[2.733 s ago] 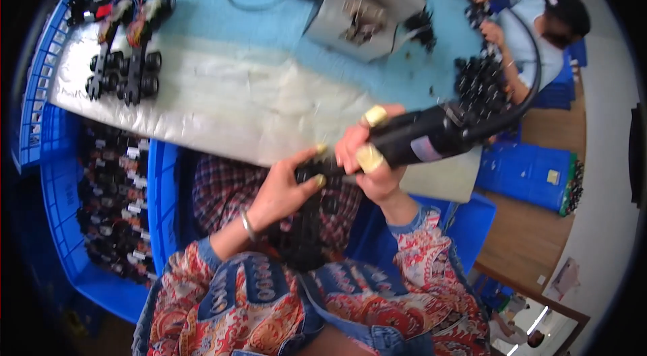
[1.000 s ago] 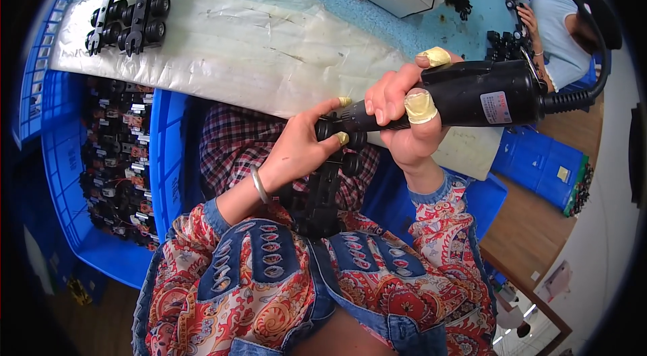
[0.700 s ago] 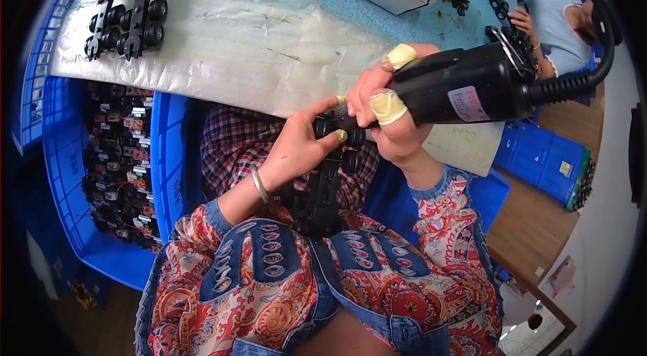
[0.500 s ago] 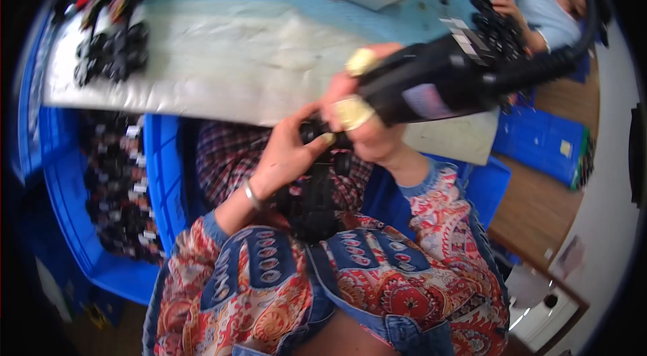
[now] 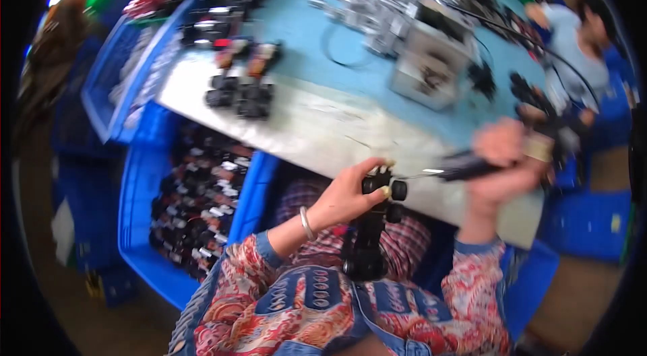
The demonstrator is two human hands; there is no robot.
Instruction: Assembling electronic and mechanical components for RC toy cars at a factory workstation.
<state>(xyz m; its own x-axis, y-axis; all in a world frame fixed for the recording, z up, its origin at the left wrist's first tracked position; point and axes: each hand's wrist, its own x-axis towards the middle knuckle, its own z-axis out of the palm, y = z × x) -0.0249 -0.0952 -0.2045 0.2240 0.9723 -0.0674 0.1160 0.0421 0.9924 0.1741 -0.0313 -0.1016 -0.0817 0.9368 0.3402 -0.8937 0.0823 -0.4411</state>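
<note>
A black toy vehicle chassis (image 5: 369, 238) with small black wheels stands on end in front of my body, above my lap. My left hand (image 5: 333, 204), a bangle at its wrist, pinches the chassis's far end between thumb and fingers. To the right, my right hand (image 5: 499, 177) is closed round a black electric screwdriver (image 5: 465, 165); motion blurs both. The tool's thin bit points left toward the chassis, apart from it. Pale yellow wraps cover some of my fingertips.
On the table (image 5: 323, 134) stand finished-looking toy vehicles (image 5: 246, 80) and a white box (image 5: 431, 73) of small parts. Behind it lie many silvery parts (image 5: 377, 2). A blue crate (image 5: 195, 201) of dark pieces stands at left. Another person (image 5: 579, 53) sits at far right.
My right hand has drawn the screwdriver off the chassis to the right and tipped it. My left hand still grips the chassis. The view has swung, showing more of the table's far side.
</note>
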